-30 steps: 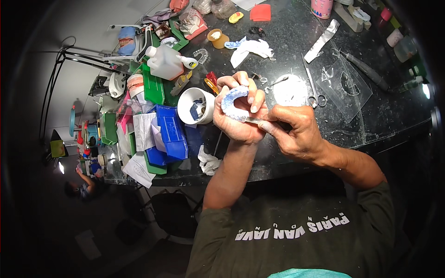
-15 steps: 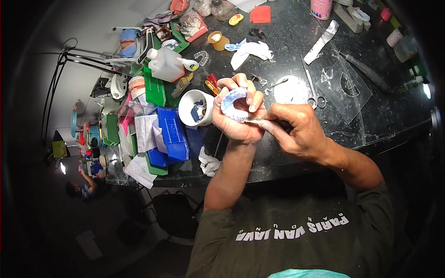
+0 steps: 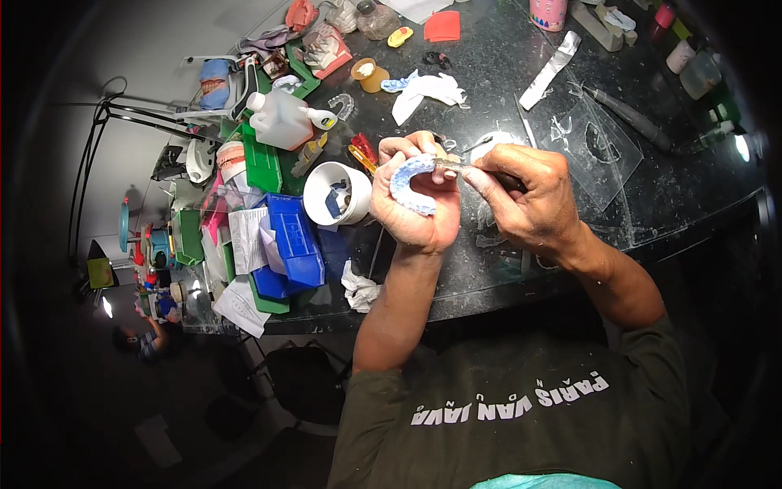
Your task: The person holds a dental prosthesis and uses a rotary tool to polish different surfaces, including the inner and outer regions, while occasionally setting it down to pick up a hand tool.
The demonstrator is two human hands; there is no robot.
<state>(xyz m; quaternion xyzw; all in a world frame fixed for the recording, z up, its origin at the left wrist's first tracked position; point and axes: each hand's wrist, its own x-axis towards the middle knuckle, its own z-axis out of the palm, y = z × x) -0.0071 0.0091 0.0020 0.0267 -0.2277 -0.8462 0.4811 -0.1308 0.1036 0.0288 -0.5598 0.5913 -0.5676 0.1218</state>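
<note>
The left hand [image 3: 419,220] cradles a blue-and-white, horseshoe-shaped dental-arch piece [image 3: 401,186] against the palm, with the fingers curled around its far side. The piece is raised above the black, dust-marked surface [image 3: 489,69], its open side facing right. The right hand [image 3: 528,196] is closed around a slim metal hand tool [image 3: 450,165], pinched between thumb and index finger. The tool tip appears to meet the upper end of the arch; exact contact is too small to confirm.

Hazards at this position:

1. Slip toward the fingers. The tip lies close to the left fingertips. Excess pressure or a skid off the arch end could drive it into them.
2. Chipping. The arch end is narrow; prying or levering there could break off the edge.
3. Rotation. The curved piece may turn in the palm if the curled fingers relax, sending the tool off line.
4. Drop. A weakened hold could let the piece fall onto the hard surface, or against the white round plastic tub [image 3: 358,200] just left of the left hand.
5. Obstruction. A transparent plastic sheet [image 3: 615,175] lies right of the right hand; a wide sweep could catch it.
</note>
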